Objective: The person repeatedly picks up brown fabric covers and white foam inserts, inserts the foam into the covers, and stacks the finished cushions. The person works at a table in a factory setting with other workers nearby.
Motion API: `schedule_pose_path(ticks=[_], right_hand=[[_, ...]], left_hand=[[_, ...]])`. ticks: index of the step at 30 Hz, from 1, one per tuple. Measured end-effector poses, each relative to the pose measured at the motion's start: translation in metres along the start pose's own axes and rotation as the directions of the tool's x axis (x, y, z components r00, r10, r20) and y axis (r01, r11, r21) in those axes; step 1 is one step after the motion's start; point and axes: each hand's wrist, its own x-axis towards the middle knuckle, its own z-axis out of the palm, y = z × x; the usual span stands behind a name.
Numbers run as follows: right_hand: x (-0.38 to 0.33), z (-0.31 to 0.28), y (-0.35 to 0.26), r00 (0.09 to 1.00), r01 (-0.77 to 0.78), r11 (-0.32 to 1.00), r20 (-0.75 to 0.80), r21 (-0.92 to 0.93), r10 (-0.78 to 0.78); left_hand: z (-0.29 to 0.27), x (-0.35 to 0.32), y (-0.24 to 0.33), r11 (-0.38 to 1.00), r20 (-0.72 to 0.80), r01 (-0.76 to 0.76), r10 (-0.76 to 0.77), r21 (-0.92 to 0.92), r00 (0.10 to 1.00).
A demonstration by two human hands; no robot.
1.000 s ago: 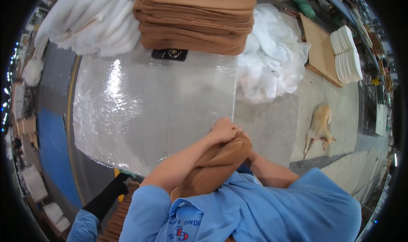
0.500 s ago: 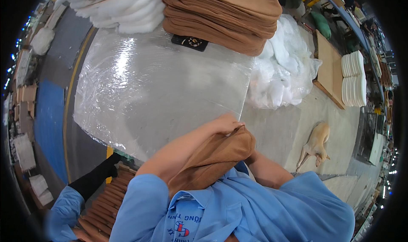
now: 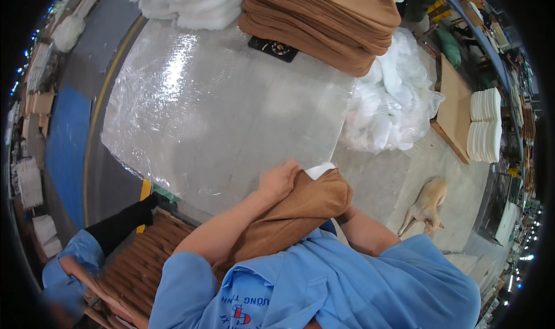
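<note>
A brown fabric cushion cover lies slanted against my chest, with something white showing at its far opening. My left hand is closed on the left side of that opening, fingers curled over the fabric edge. At the cover's right end is my right hand, mostly behind the fabric, its fingers hidden. Ahead of both hands is a table wrapped in clear plastic film.
At the table's far side are a stack of brown covers, a white padding pile and a black patterned object. Plastic-bagged white stuff sits right. A dog lies on the floor. Left, a person is beside brown cushions.
My left hand has moved left, away from the cover's right corner. The opening has spread and the white inside now shows. The person at the lower left has shifted.
</note>
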Motion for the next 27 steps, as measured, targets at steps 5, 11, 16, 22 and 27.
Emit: schedule_pose_path(ticks=[5,11,16,22,27], right_hand=[[0.007,-0.005,0.014,0.967,0.207,0.828,-0.018,-0.522,-0.253],[-0.01,0.013,0.005,0.997,0.047,0.97,0.076,-0.24,-0.029],[-0.007,0.014,0.009,0.998,-0.051,0.997,0.041,-0.05,0.053],[-0.002,0.003,0.015,1.0,-0.011,0.966,0.005,-0.257,0.013],[-0.019,-0.04,-0.018,0.971,0.24,0.531,0.19,-0.813,-0.147]], left_hand=[[0.002,0.011,-0.017,0.985,-0.055,-0.147,0.152,0.09,0.987],[-0.005,-0.007,-0.014,0.995,-0.056,-0.052,0.057,0.087,0.997],[-0.005,-0.025,-0.023,0.985,-0.011,0.069,-0.069,0.156,0.998],[0.006,-0.021,-0.047,0.986,-0.182,-0.061,0.089,0.154,0.979],[-0.033,-0.066,-0.06,1.0,0.024,0.008,-0.008,-0.025,1.0]])
